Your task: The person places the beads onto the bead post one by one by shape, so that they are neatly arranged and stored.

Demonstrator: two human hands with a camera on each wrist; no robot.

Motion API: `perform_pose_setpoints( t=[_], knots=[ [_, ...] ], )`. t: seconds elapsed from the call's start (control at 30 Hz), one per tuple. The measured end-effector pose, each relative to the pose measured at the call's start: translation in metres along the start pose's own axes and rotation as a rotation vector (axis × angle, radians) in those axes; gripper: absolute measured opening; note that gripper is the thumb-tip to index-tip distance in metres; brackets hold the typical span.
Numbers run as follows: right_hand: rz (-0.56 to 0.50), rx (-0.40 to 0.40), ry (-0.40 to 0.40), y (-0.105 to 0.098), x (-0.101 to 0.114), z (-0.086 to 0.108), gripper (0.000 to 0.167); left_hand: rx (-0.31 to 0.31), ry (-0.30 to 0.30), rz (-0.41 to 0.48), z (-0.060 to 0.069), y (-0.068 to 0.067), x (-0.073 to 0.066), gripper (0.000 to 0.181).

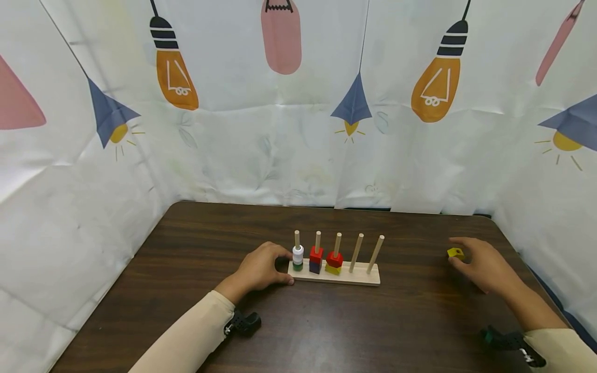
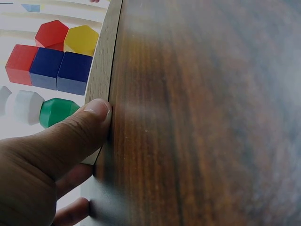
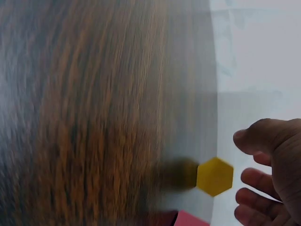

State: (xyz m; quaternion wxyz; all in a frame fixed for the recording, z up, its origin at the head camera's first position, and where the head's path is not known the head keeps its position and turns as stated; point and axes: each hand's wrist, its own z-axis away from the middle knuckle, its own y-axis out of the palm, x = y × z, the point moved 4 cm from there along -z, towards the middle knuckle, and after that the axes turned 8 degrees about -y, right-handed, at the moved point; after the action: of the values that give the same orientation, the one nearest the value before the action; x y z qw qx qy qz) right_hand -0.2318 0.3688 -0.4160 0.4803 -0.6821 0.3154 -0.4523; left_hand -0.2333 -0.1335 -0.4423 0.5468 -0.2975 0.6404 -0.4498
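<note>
My left hand (image 1: 261, 267) grips the left end of a wooden peg board (image 1: 342, 274), thumb on its front edge. White beads (image 1: 297, 255) sit over a green bead (image 2: 57, 112) on the leftmost peg. The second peg carries a red cube (image 1: 316, 255) above blue cubes (image 2: 60, 69). A red hexagonal bead (image 1: 334, 259) tops a yellow one (image 1: 333, 270) on the third; two pegs at right are bare. Far right, my right hand (image 1: 487, 267) is spread beside a yellow hexagonal bead (image 3: 215, 176), apart from it. A red block (image 3: 190, 219) lies nearby, mostly hidden by that hand in the head view.
The dark wooden table (image 1: 354, 326) reaches back to a white patterned curtain (image 1: 298, 155), which also hangs along both sides. The yellow bead lies near the table's right edge. A dark band with a small device (image 1: 244, 322) circles each wrist.
</note>
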Motion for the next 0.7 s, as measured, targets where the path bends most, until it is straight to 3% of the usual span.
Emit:
perform_pose_setpoints(
  t=[0.3,0.7],
  knots=[
    [-0.012,0.009,0.06,0.004,-0.015,0.003,0.049,0.005,-0.008,-0.001,0.0,0.0,0.0,0.051],
    [-0.039,0.005,0.061,0.01,-0.003,-0.002,0.042,-0.002,-0.001,-0.004,0.0,0.0,-0.001,0.051]
  ],
)
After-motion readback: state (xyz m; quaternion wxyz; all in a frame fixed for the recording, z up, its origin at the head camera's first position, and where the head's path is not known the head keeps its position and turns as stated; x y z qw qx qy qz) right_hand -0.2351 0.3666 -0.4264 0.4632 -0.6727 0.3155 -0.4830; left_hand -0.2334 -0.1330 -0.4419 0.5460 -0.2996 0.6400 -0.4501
